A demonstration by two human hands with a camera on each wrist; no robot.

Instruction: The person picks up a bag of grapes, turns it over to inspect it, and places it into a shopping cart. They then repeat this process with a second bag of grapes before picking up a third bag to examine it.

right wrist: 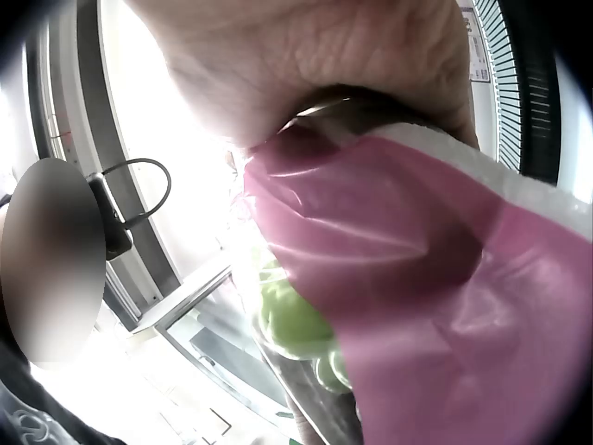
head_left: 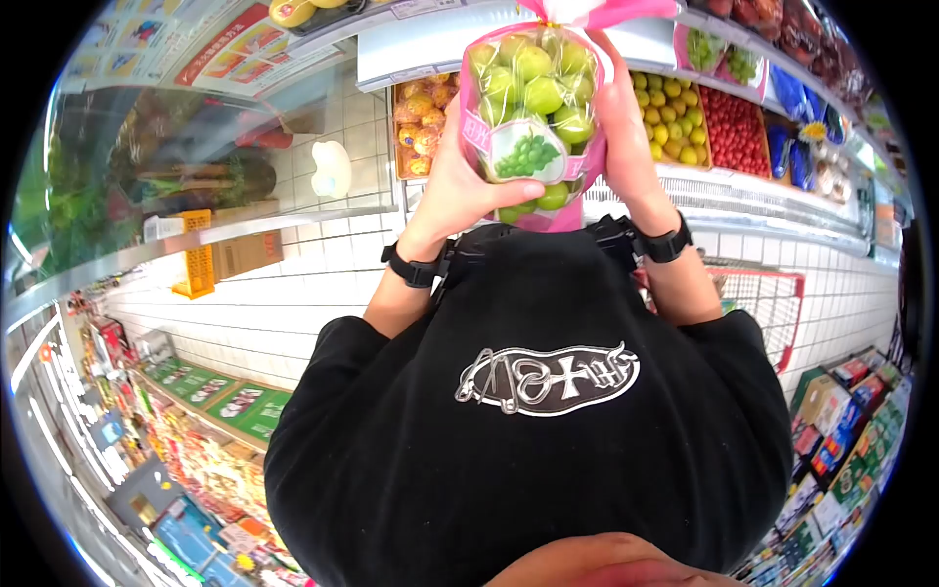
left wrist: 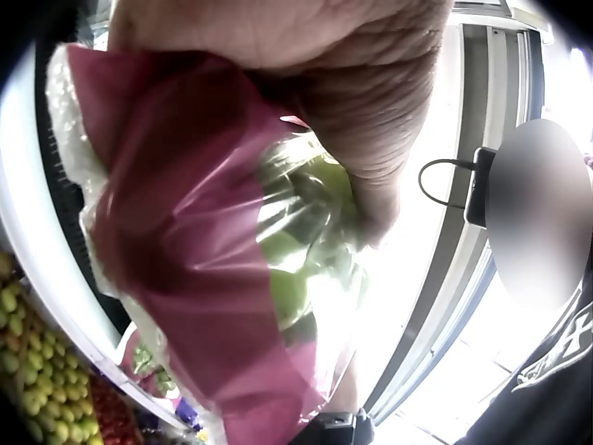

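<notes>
A clear and pink bag of large green grapes (head_left: 540, 93), tied at the top with a pink ribbon (head_left: 567, 10), is held up in front of the chest between both hands. My left hand (head_left: 458, 191) grips its lower left side, the thumb lying across the front below the grape label. From the other side, my right hand (head_left: 626, 142) holds the bag's right edge, with its fingers reaching behind. Pink plastic of the bag (left wrist: 185, 241) fills much of the left wrist view, under the palm. In the right wrist view, green grapes (right wrist: 292, 320) show beside the bag's pink panel.
Beyond the hands is a fruit display with yellow-green fruit (head_left: 670, 117), small red fruit (head_left: 736, 132) and wrapped orange fruit (head_left: 423, 122). A red-edged shopping cart (head_left: 768, 293) stands at the right, behind the arm. An orange crate (head_left: 194, 256) sits on the left.
</notes>
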